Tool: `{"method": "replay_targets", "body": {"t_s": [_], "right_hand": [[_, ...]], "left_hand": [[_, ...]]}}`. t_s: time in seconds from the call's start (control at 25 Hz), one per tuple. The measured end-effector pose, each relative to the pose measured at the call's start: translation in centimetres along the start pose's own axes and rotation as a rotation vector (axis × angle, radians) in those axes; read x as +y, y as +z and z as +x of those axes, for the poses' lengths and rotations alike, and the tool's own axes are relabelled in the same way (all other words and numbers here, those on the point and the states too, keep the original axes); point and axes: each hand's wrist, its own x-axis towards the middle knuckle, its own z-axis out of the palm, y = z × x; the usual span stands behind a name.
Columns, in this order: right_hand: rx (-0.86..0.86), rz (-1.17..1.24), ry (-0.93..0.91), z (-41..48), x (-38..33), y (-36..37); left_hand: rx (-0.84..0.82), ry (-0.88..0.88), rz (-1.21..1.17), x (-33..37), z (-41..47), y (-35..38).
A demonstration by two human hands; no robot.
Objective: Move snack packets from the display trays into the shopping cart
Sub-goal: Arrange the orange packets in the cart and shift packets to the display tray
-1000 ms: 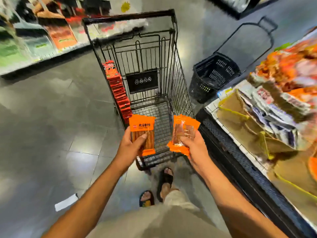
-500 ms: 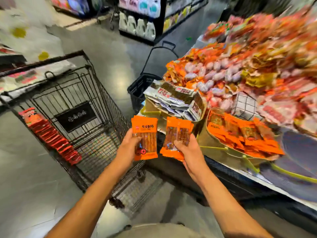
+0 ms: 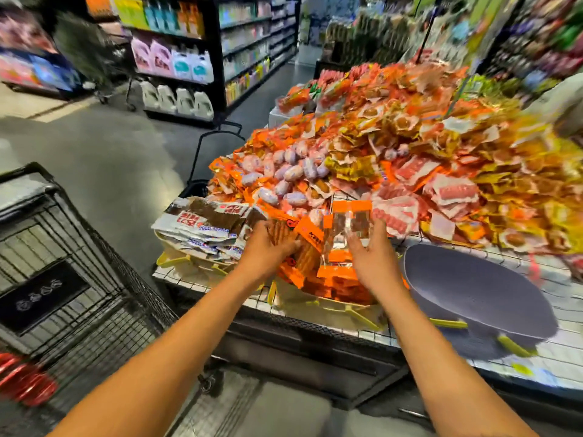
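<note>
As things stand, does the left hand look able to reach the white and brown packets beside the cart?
Probably yes. The left hand lies on an orange packet just right of the white and brown packets, which lie uncovered with nothing between. Whether it grips that packet is unclear.

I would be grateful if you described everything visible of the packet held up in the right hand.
The packet is a flat plastic pouch with orange bands at top and bottom and a clear middle window showing brownish pieces. Motion blur makes any print unreadable. It stands roughly upright above the tray of similar orange packets. The right hand holds its lower part, thumb at the left edge, fingers at the right.
</note>
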Motion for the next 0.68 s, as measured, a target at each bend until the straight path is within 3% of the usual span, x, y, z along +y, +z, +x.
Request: {"method": "replay_targets", "body": {"t_s": [0.12,0.24,0.36,0.52,0.68], "right_hand": [[0.003,-0.336,0.004,2.3,0.9,0.0],[-0.051,-0.494,-0.052,3.2,1.4,0.4],[-0.085,-0.555,-0.043,3.9,2.7,1.2],[-0.029,-0.601,-0.064,5.3,5.0,1.4],[-0.163,-0.609,-0.201,5.7,6.0,0.9]], "left_hand": [[0.029,0.010,0.238,0.3,2.7,2.7],[0.034,0.005,0.553,-0.6,3.7,4.3],[0.026,0.040,0.868,-1.3,3.9,5.3],[0.019,0.143,1.078,-1.9,4.4,5.0],[-0.183,0.175,1.180,-3.6,4.6,5.2]]}}
